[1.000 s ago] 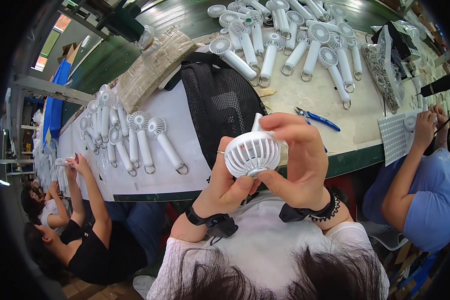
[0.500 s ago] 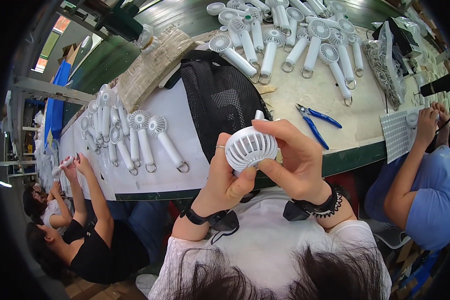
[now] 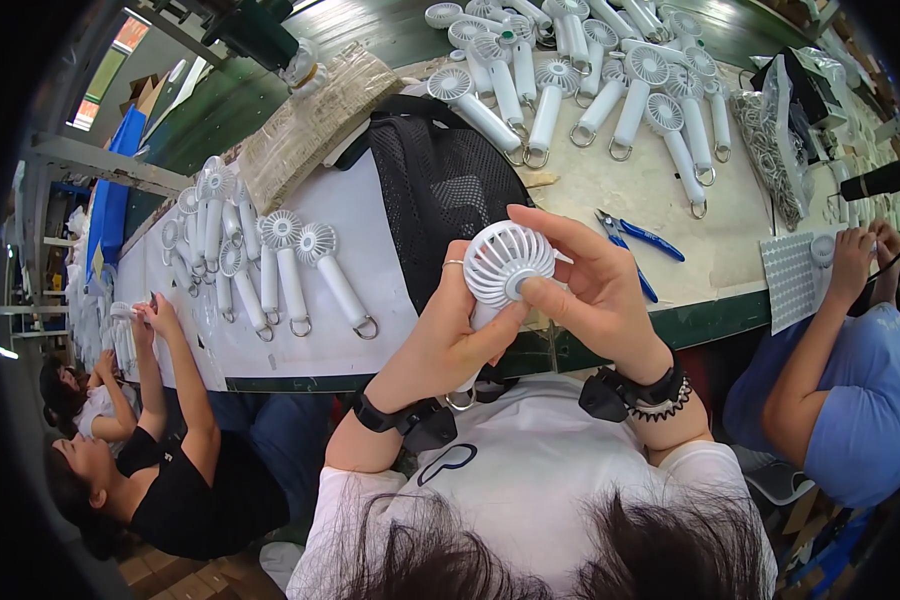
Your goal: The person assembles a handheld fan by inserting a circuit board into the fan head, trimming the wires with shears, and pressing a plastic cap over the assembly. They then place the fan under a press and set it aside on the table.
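A white handheld fan [image 3: 492,272] is between my two hands, its round slotted grille facing up. My left hand [image 3: 448,328] is closed round the fan below the head and hides most of the handle. The handle's lower end and its metal ring [image 3: 460,401] show under that hand, close to my shirt. My right hand [image 3: 598,290] grips the head from the right, thumb at the hub of the grille and fingers along the far rim. Just beyond my right hand, blue-handled nippers [image 3: 650,241] lie on the table, partly covered by it.
A black mesh bag [image 3: 450,190] lies beyond my hands. White fans [image 3: 288,275] are grouped on the left; a larger pile [image 3: 630,115] is at the far right. A bag of metal rings [image 3: 768,150] and a wrapped block [image 3: 310,135] lie farther back. Co-workers sit on both sides.
The fan has turned in my hands: its grille now faces up more fully, and the handle's ring end has come into view toward me. My right thumb has moved onto the hub.
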The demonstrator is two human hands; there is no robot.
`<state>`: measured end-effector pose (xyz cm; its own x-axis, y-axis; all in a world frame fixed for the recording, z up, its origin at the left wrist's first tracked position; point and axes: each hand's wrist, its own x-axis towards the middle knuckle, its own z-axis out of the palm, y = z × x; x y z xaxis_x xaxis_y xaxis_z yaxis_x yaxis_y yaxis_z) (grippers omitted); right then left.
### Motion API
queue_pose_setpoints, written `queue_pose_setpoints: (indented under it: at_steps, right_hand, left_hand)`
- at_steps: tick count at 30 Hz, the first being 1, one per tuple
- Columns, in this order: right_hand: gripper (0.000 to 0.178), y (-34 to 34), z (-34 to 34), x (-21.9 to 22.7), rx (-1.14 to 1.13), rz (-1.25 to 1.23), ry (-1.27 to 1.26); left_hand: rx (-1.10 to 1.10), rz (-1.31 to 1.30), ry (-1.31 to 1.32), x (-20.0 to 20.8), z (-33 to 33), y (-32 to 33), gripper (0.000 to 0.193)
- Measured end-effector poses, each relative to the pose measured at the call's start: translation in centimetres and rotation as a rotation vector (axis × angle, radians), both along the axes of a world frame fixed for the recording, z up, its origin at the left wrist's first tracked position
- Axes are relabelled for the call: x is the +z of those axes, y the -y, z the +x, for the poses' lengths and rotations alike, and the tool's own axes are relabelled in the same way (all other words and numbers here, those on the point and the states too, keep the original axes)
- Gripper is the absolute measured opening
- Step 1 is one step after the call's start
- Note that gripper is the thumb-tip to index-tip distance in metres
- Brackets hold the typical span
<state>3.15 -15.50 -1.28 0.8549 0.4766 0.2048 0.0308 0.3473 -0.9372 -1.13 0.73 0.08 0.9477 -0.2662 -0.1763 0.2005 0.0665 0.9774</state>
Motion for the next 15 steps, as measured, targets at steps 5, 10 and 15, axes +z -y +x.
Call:
queue_pose_setpoints:
  at_steps: [5,10,15]
  right_hand:
    - [0.053,0.4,0.4,0.9,0.048,-0.163,0.076]
    - [0.055,0.2,0.3,0.6,0.061,-0.166,0.065]
    - [0.054,0.2,0.0,-0.4,0.087,-0.136,0.006]
  left_hand:
    - [-0.042,0.169,0.109,0.6,0.2,-0.1,0.037]
    - [-0.024,0.37,0.334,-0.5,0.0,-0.1,0.038]
    - [-0.041,0.402,0.226,-0.4,-0.3,0.2,0.036]
